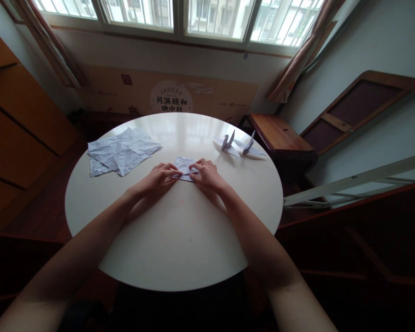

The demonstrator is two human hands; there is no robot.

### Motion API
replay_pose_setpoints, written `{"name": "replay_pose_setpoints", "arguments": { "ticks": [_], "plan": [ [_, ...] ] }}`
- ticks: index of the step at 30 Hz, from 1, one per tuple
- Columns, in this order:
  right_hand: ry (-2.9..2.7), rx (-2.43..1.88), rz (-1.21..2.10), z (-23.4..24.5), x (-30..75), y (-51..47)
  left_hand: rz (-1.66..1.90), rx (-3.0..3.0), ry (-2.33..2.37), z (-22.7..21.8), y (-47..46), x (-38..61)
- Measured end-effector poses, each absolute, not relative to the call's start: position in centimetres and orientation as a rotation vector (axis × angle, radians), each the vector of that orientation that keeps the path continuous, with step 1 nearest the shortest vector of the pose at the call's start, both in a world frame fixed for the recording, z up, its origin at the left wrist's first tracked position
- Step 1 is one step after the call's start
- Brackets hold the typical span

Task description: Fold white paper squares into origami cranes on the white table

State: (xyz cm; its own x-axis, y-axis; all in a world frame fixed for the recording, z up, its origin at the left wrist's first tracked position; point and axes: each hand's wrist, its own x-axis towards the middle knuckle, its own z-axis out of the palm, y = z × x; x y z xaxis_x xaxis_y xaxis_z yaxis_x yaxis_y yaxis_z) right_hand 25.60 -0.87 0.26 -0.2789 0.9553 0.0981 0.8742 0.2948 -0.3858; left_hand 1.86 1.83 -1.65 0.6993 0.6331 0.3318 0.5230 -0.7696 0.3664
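A small folded sheet of white paper (184, 164) lies on the round white table (173, 230), between my two hands. My left hand (162, 176) grips its left edge, thumb and fingers pinched together. From the other side, my right hand (207, 174) has thumb and index finger closed on the right part of the paper. Fingers cover both side edges, so the exact folds there are hidden. Creases show on the paper's upper face.
Creased paper sheets (122, 150) overlap at the table's left. Two folded paper cranes, a nearer crane (227, 142) and another crane (249, 145), stand at the back right. Beyond the table's right edge is a wooden stool (280, 131). A printed cardboard panel (207, 94) stands behind, below the window.
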Motion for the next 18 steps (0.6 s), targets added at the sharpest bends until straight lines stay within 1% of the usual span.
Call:
{"name": "replay_pose_setpoints", "arguments": {
  "ticks": [18],
  "plan": [
    [-2.265, -1.670, 0.384, 0.60, 25.53, -1.05, 0.626, 2.653, 0.951, -1.70, 1.81, 1.76]
  ]
}}
